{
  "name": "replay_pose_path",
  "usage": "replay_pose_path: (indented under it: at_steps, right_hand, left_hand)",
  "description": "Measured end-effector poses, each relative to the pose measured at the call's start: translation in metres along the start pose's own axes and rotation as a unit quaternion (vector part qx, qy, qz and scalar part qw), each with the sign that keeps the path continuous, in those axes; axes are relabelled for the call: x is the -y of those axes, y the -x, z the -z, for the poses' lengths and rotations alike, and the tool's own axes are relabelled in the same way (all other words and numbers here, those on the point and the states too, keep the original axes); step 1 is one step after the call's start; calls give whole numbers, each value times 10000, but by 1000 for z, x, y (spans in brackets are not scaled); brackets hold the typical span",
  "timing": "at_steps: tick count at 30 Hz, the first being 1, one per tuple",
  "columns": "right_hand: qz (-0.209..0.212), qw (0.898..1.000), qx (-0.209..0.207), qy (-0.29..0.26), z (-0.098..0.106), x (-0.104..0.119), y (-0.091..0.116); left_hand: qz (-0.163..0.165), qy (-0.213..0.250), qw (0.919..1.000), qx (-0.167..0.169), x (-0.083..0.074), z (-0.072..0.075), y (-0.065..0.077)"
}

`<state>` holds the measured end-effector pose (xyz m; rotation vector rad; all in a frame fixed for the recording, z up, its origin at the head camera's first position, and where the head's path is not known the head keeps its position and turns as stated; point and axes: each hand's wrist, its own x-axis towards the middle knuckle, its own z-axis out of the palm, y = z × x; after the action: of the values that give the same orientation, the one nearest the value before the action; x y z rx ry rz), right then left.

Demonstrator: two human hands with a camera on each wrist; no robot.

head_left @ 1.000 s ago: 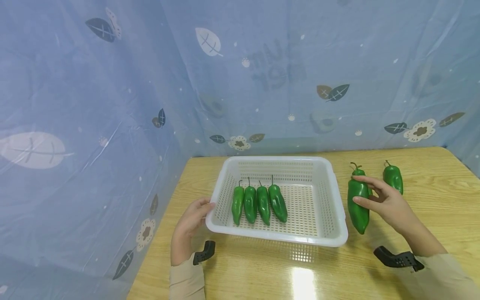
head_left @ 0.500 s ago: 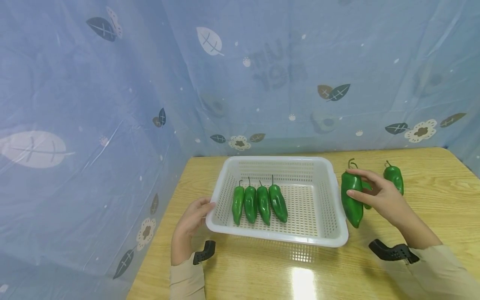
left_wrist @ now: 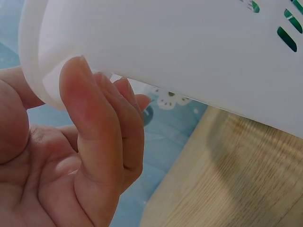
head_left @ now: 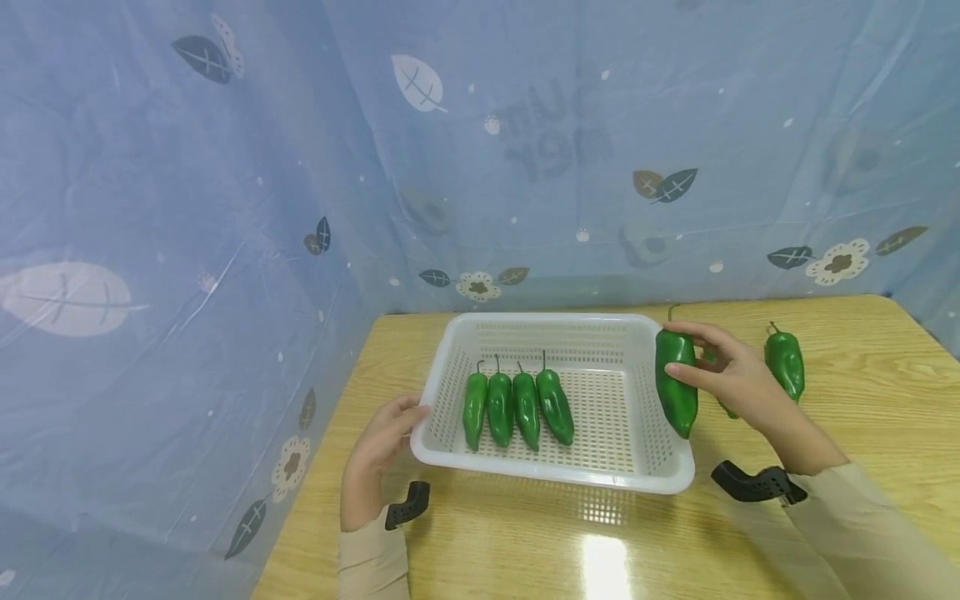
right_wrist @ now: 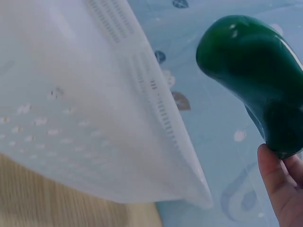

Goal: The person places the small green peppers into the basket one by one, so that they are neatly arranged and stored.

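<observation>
In the head view, my left hand [head_left: 384, 437] grips the left end of a white plastic basket [head_left: 555, 478]. The left wrist view shows its fingers [left_wrist: 94, 123] curled at the basket's rim [left_wrist: 29, 52]. Several green chili peppers [head_left: 500, 410] lie side by side in the basket's left half, stems away from me. My right hand [head_left: 738, 385] pinches a larger green pepper [head_left: 677, 404] between thumb and fingers, over the basket's right rim, stem up. The right wrist view has this pepper [right_wrist: 251, 61] beside the basket wall [right_wrist: 118, 123].
Another green pepper [head_left: 784, 365] lies on the wooden table [head_left: 870, 400] at the right. Part of one more pepper [head_left: 729, 410] shows behind my right hand. A patterned blue sheet [head_left: 525, 167] hangs behind the table and along its left side.
My right hand has carried the larger pepper leftward and slightly away from me, from beside the basket to over its right rim. My left hand and the basket have stayed put.
</observation>
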<state>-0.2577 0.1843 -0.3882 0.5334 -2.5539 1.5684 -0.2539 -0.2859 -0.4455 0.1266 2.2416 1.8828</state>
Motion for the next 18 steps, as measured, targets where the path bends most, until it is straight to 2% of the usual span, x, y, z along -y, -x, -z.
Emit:
replay_pose_path:
  at_steps: [5,12,18]
  right_hand:
    - [253,9996,133,-65,-6,4,-9]
    - [183,9994,164,227,-13,9,-18]
    - [47,9996,247,154,-17,13,-26]
  left_hand:
    - [-4,39,10000,18,1,1,-1]
    - [7,65,10000,27,0,0,-1]
    - [-2,92,9999,45,0,1,-1]
